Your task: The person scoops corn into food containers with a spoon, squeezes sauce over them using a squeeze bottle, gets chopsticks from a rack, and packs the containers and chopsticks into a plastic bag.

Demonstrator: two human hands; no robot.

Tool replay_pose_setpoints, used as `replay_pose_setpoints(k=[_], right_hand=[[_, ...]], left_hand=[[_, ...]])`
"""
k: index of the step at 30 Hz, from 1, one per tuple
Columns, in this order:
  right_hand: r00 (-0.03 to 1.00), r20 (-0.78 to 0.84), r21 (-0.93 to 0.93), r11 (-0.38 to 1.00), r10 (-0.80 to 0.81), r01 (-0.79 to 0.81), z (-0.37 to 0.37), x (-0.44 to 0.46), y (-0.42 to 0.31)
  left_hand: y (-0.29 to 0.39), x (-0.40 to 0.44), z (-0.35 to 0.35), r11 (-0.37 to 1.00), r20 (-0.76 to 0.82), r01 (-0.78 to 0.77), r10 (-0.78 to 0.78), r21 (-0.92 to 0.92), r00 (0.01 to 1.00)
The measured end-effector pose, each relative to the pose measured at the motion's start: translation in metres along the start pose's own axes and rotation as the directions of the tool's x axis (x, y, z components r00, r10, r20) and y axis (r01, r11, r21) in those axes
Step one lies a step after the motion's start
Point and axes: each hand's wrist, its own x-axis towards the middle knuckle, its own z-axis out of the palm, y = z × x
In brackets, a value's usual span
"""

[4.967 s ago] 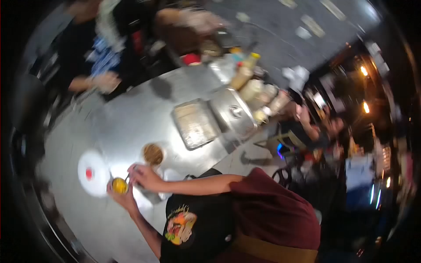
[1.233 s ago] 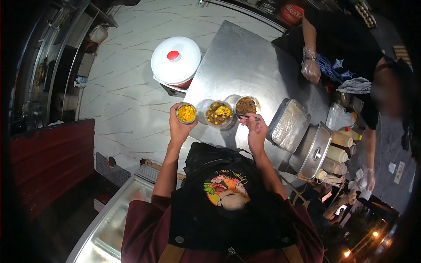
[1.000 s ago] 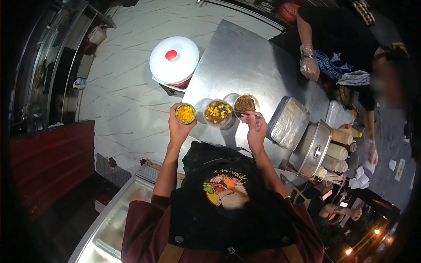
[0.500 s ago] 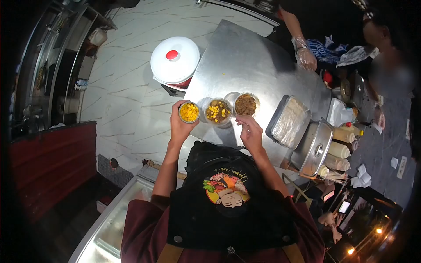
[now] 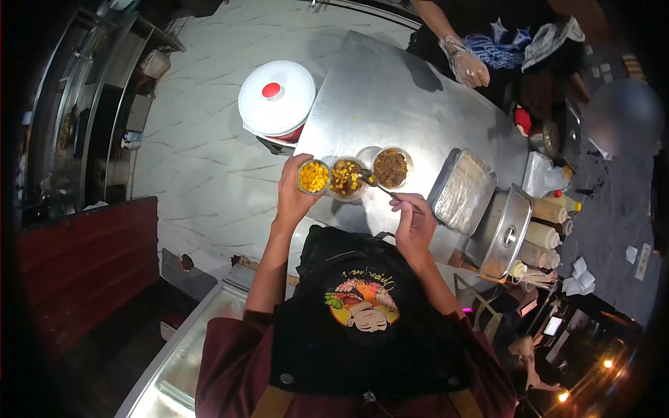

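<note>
Wrapped around a small round container of yellow corn (image 5: 313, 177) is my left hand (image 5: 295, 198), at the near left edge of the steel table. Right beside that container stands a clear cup of brown food topped with corn (image 5: 344, 178). My right hand (image 5: 415, 226) grips a metal spoon (image 5: 387, 190) by its handle. The spoon's bowl, with some corn at it, is over the right side of the middle cup. A second clear cup of brown food (image 5: 391, 168), with no corn visible on top, stands to the right.
A white-lidded pot (image 5: 277, 101) stands left of the steel table (image 5: 376, 83). To the right are a plastic-wrapped tray (image 5: 463, 191), a steel pan (image 5: 503, 233) and several sauce bottles (image 5: 545, 237). Across the table is another person's gloved hand (image 5: 468, 68).
My right hand has moved right and slightly down; the spoon now shows clearly over the middle cup. The corn container has shifted slightly right. The other person's gloved hand has moved left and up.
</note>
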Motion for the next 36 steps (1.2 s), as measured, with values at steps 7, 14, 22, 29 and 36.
replay_pose_setpoints(k=[7, 14, 22, 29, 36], right_hand=[[0.764, 0.369, -0.089, 0.798, -0.529, 0.596, 0.024, 0.04, -0.046], [0.951, 0.213, -0.185, 0.946, -0.224, 0.265, 0.052, 0.043, -0.027], [0.963, 0.072, 0.317, 0.909, 0.26, -0.27, 0.057, 0.044, 0.006], [0.935, 0.06, 0.477, 0.812, 0.35, -0.335, 0.052, 0.043, 0.013], [0.947, 0.009, 0.444, 0.847, 0.322, -0.292, 0.046, 0.046, 0.006]], left_hand=[[0.031, 0.008, 0.009, 0.999, 0.069, -0.004, 0.001, 0.035, 0.998], [0.039, 0.012, 0.015, 1.0, 0.096, -0.023, 0.022, 0.005, 0.995], [0.037, 0.016, 0.022, 1.0, 0.065, -0.016, 0.016, 0.013, 0.998], [0.038, 0.019, 0.027, 0.999, 0.071, 0.001, 0.002, -0.038, 0.997], [0.04, 0.021, 0.035, 0.996, 0.066, 0.003, 0.004, -0.093, 0.998]])
